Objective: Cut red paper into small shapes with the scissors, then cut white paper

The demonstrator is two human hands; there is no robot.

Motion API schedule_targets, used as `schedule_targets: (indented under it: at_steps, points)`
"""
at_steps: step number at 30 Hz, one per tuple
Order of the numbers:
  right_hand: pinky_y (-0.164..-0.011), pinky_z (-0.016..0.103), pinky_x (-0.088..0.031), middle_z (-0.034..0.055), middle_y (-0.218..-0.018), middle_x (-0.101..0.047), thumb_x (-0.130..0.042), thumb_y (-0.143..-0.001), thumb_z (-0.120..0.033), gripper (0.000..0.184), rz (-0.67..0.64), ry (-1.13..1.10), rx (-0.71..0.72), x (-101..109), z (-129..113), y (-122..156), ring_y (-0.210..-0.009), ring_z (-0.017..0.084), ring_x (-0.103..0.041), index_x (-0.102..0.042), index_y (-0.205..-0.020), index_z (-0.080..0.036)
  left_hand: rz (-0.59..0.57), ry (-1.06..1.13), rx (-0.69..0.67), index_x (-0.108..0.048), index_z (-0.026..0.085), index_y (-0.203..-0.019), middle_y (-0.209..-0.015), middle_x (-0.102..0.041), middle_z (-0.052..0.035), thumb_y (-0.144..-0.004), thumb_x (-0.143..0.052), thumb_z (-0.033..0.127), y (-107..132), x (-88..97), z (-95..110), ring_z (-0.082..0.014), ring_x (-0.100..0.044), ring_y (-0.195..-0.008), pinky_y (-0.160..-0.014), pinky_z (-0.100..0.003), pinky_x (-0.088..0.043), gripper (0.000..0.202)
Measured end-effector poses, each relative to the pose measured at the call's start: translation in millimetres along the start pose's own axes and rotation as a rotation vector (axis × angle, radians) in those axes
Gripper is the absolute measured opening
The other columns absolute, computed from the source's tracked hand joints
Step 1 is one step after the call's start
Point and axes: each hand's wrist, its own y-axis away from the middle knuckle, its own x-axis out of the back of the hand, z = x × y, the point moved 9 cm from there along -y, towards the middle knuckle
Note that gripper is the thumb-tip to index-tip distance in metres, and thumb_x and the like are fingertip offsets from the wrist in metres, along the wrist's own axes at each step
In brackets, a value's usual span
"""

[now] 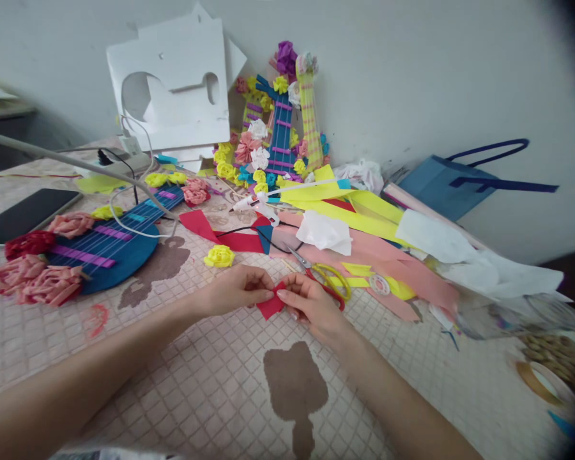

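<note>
Both hands meet over the middle of the table, pinching a small piece of red crepe paper (269, 309). My left hand (239, 286) holds its left side between thumb and forefinger. On the other side, my right hand (311, 303) grips it the same way, thumb on top. A yellow paper flower (219, 256) lies just beyond my left hand. Scissors (323, 276) with red and yellow handles rest just past my right hand. Farther off, a strip of red paper (239, 240) stretches across the table, beside a white glue gun (253, 204).
A blue paper guitar (124, 259) with paper flowers lies at left, near a dark tablet (29, 214). Decorated guitars (280, 131) and white foam board (172, 83) lean on the wall. Yellow strips (354, 207), pink strips (388, 255) and a blue bag (453, 185) are at right.
</note>
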Motion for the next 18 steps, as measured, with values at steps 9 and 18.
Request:
schedule_targets:
  at_steps: [9,18]
  points:
    - [-0.034,0.016,-0.016,-0.0092,-0.051,-0.047,-0.077,-0.061,-0.031,0.030,0.177,-0.217,0.028,16.5,-5.3,0.8,-0.039,0.004,-0.037,-0.051,-0.072,-0.020,0.074,-0.029,-0.286,-0.052,0.019,-0.104,-0.097,-0.064,-0.0043,-0.079,-0.050,0.008,8.7,1.3,30.3,-0.0155,-0.060,-0.088,-0.076,-0.028,-0.049,0.027]
    - [-0.037,0.018,-0.027,-0.0066,-0.056,-0.050,-0.074,-0.069,-0.038,0.028,0.074,-0.149,0.037,4.3,0.7,1.3,-0.044,0.007,-0.041,-0.053,-0.074,-0.020,0.168,-0.073,-0.244,-0.064,0.015,-0.084,-0.082,-0.069,-0.0054,-0.083,-0.062,0.024,6.5,1.9,21.2,-0.0159,-0.063,-0.077,-0.074,-0.029,-0.050,0.010]
